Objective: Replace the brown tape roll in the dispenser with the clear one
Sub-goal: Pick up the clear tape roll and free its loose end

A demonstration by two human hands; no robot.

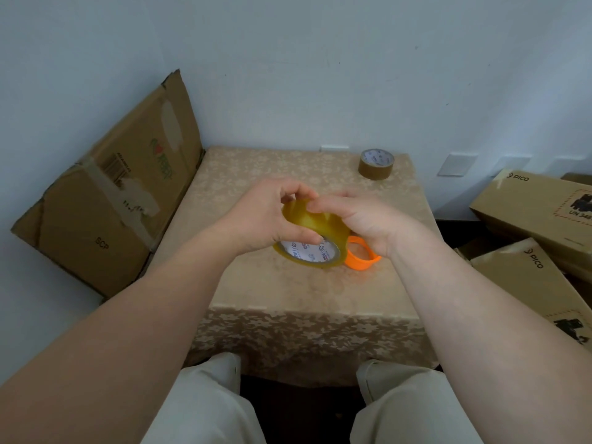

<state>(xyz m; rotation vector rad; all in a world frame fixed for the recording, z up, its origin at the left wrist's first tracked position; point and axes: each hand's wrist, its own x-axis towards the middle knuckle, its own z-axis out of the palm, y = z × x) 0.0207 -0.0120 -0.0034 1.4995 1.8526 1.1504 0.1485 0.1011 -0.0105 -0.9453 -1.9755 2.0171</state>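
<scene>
I hold the clear tape roll (315, 233) tilted above the table (288, 293), left hand (266, 216) curled closed around it and right hand (355, 216) pinching its top edge, probably seeking the tape end, while the orange dispenser (363, 257) waits beside and the brown tape roll (376, 164) stands apart, already out.

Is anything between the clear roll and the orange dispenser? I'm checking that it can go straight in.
Nothing visible does. Both hands hold the clear tape roll right beside the orange dispenser; the right hand partly hides it.
</scene>
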